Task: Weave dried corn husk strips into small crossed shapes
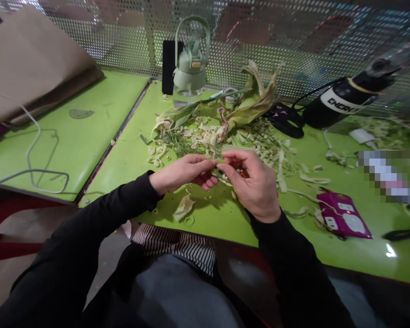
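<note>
Over the near edge of the scrap pile, my left hand (187,172) and my right hand (254,184) meet, thumbs and fingers pinched together. Between their fingertips is a small pale-green strip (220,161), which looks like plant husk. Its far part is hard to make out. Just beyond the hands lie shredded husk scraps (205,136) in pale yellow and green. Leafy corn husks (251,107), partly dried and brown, rest on top of the heap. A small red-orange thing shows behind my right fingers, mostly hidden. A loose husk piece (184,207) lies near my left wrist.
A pale-green water bottle (189,75) and a dark phone (168,68) stand at the perforated screen. Right of the scraps are a black bottle (341,102), a purple power strip (345,214) and cables. Brown paper (37,59) covers the back left, beyond the table gap.
</note>
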The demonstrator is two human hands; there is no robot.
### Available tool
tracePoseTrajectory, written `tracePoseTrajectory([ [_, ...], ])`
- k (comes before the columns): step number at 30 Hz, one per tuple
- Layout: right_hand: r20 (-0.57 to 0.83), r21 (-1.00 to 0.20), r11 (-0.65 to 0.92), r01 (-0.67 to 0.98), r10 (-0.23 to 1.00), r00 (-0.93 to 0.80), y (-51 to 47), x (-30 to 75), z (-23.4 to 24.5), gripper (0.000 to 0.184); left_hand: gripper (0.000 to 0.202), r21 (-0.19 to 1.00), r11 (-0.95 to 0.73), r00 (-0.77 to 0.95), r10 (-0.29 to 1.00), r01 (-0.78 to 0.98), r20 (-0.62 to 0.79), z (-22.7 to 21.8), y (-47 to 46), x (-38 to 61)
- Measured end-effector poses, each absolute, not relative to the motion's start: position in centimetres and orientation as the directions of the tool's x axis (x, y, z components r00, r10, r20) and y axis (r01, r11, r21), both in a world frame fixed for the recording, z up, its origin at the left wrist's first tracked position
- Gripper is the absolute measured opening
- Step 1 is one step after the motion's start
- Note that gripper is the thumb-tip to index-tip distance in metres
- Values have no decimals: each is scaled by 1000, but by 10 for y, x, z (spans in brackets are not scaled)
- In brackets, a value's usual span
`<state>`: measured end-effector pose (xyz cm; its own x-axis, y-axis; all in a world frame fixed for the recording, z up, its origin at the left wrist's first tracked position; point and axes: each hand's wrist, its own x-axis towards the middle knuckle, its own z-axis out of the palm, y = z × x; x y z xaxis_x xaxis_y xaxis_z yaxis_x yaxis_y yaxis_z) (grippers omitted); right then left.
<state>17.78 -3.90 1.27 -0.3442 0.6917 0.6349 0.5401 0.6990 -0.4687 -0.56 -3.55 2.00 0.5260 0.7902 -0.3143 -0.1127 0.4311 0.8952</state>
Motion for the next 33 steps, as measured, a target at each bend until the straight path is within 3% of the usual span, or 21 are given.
tracePoseTrajectory([
  [3, 674, -446, 718, 535, 662, -327, -39, 177, 11, 12, 27, 891, 437, 517, 794, -122, -319, 21, -36, -4],
  [18, 701, -179, 824, 538, 491, -518, -32, 184, 15, 17, 27, 892, 423, 486, 820, -161, -302, 21, -35, -5],
  [26, 696, -132, 833, 537, 464, -549, -31, 188, 20, 17, 24, 937, 319, 484, 849, -145, -214, 21, -36, -8],
  [33, 640, -70, 862, 502, 425, -640, -31, 189, 24, 10, 20, 956, 289, 463, 854, -41, -238, 24, -37, -7],
])
